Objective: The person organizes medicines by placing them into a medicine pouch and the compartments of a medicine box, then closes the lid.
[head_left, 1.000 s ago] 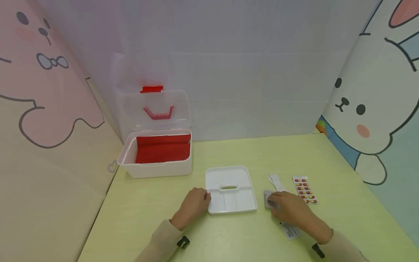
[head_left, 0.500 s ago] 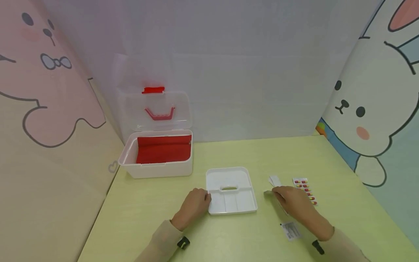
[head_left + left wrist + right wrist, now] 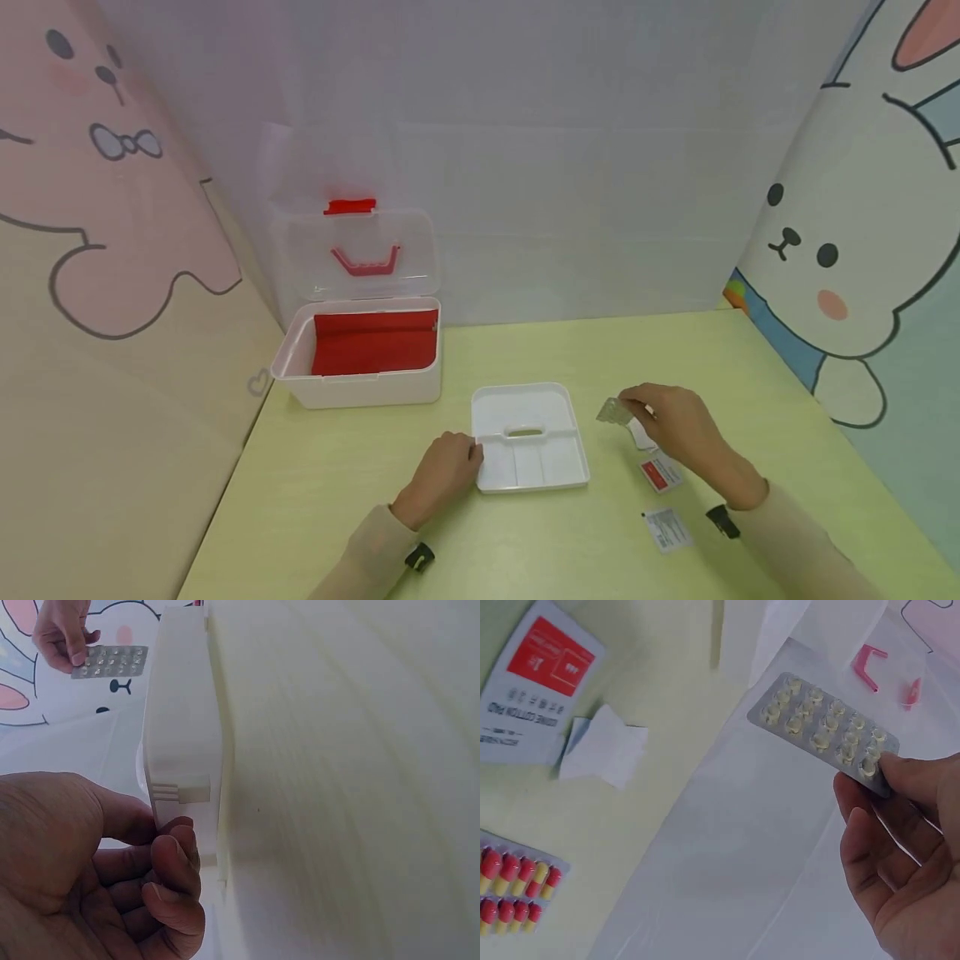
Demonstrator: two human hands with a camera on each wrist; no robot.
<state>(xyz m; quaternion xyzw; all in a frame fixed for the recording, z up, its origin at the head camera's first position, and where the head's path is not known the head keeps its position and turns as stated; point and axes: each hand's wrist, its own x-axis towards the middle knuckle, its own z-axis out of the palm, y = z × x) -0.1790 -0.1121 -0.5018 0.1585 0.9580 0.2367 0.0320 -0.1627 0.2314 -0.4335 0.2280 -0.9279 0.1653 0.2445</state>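
A white divided tray [image 3: 523, 408] lies on the table, its side wall [image 3: 182, 690] close in the left wrist view. My left hand [image 3: 442, 468] pinches its left edge between thumb and curled fingers. Just right of the tray, above the table, my right hand [image 3: 686, 429] holds a silver blister pack [image 3: 613, 411] by one end. In the right wrist view the blister pack [image 3: 821, 724] shows rows of clear, pale yellow bubbles, thumb on top. Beneath lie an iodine cotton pad packet [image 3: 662, 473] with a red label and a white paper strip [image 3: 606, 746], partly behind the hand in the head view.
An open white box [image 3: 367, 389] with a red inside and a clear raised lid [image 3: 356, 229] stands at the back left. A small printed packet [image 3: 667, 529] lies near the front. Red-and-yellow capsules in a blister pack [image 3: 517, 881] lie to the right, hidden by my hand in the head view.
My right hand has lifted the silver blister pack off the table and carried it up and away from me, uncovering the red-labelled packet. The left hand stays at the tray's edge.
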